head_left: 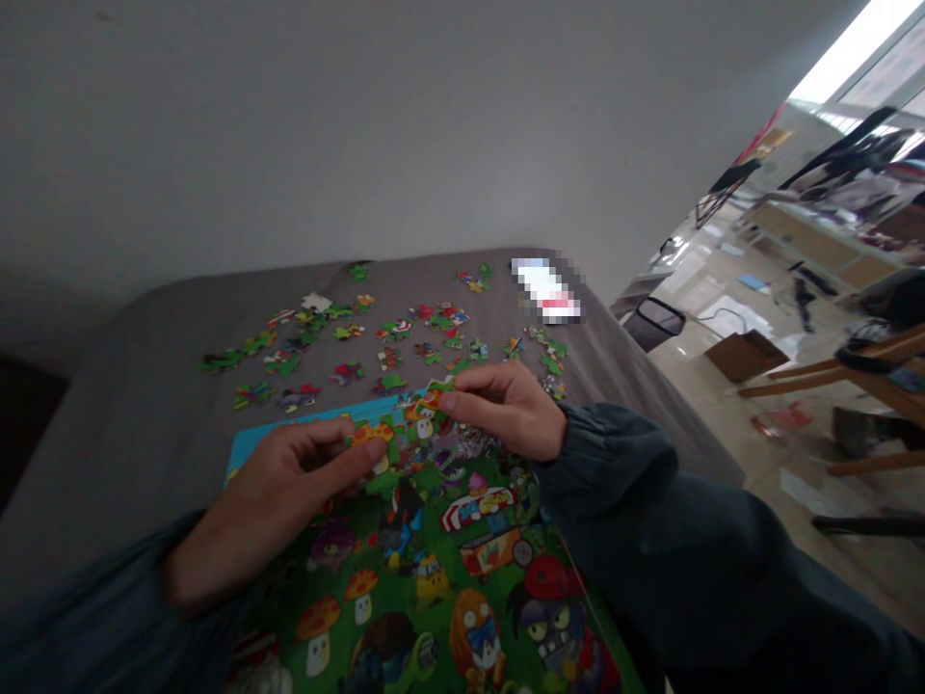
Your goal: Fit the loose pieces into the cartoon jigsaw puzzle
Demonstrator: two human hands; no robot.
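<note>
Green-orange puzzle piece [432,397] pinched in R hand [506,410] grip, over top edge of assembled jigsaw [448,559]; L hand [267,511] grip pinches orange mushroom piece [372,434] just beside it. Loose pieces [390,333] scattered toward far edge of grey bed [145,405].

Left hand [267,511]: fingertips on an orange mushroom piece [372,434];
Right hand [510,410]: pinching a green jigsaw piece [432,397] just above the puzzle;
Puzzle [448,540]: cartoon zombies and mushrooms, blue-edged;
Loose pieces [347,371]: scattered beyond it on grey fabric [137,463];
</note>
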